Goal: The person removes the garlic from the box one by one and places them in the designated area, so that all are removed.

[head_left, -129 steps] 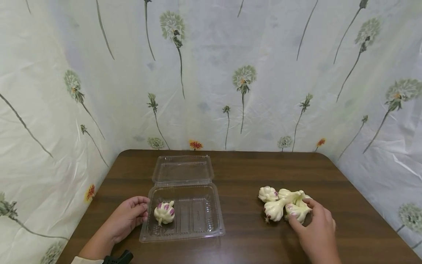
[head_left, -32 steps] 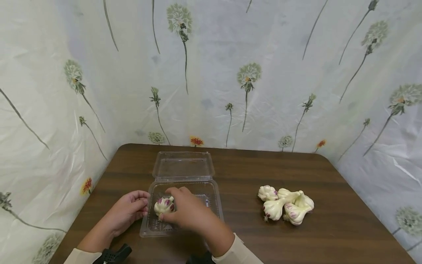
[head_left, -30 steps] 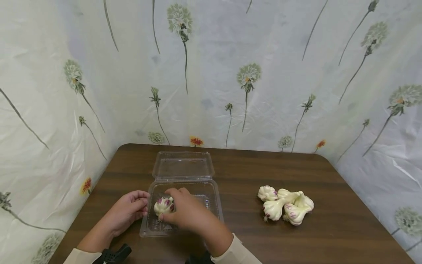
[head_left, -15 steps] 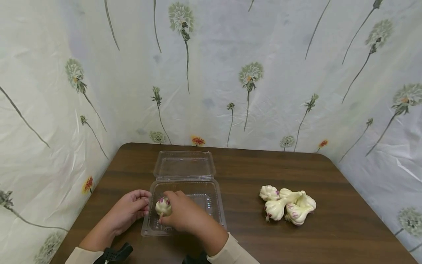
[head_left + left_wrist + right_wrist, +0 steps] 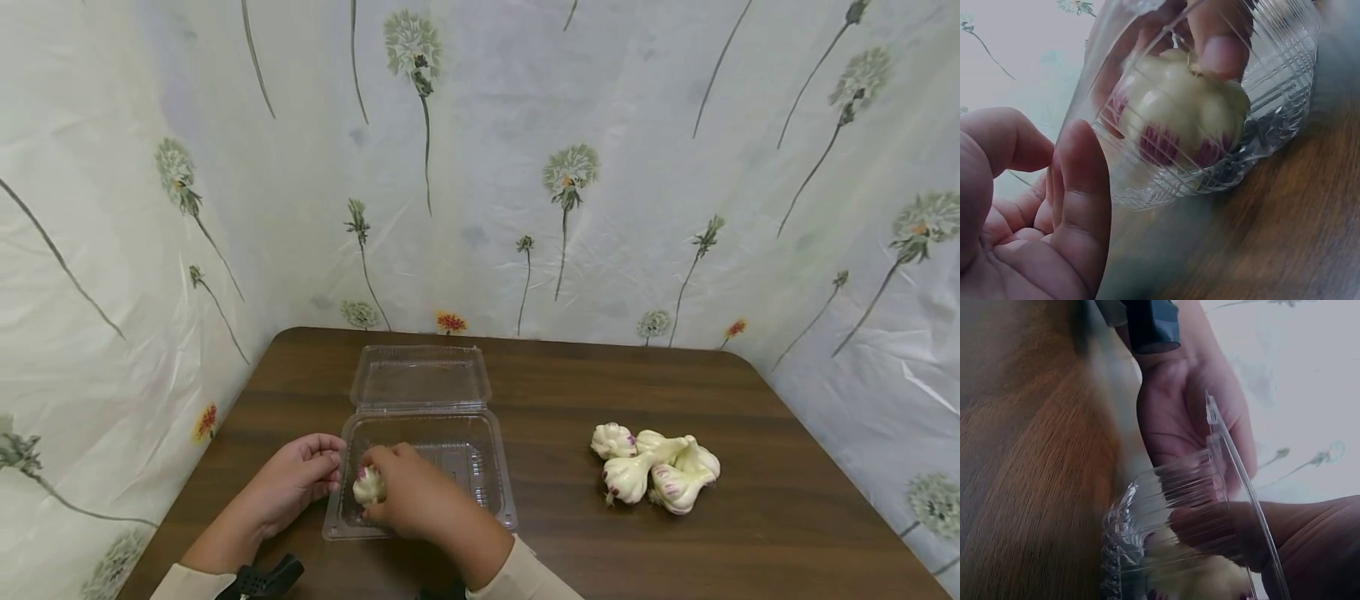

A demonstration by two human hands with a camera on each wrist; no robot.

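Note:
My left hand (image 5: 296,477) pinches the left rim of a clear hinged plastic container (image 5: 500,458), whose lid (image 5: 420,375) lies back on the table. Inside the tray, toward its left side, my right hand (image 5: 423,500) grips a whole garlic bulb (image 5: 366,487) between thumb and fingers. Through the ribbed wall in the left wrist view, the bulb (image 5: 1166,106) shows purple streaks, with a fingertip on top near its roots. The right wrist view shows the thumb (image 5: 1204,531) behind the clear wall, over the blurred bulb (image 5: 1200,575).
Several more garlic bulbs (image 5: 628,477) lie bunched on the right half of the brown wooden table (image 5: 570,533). A floral curtain (image 5: 480,167) hangs behind and along both sides of the table.
My right hand has come from the garlic pile to the bulb inside the container. Over the last second, hand and bulb shift slightly toward me and the bulb turns. The left hand stays put.

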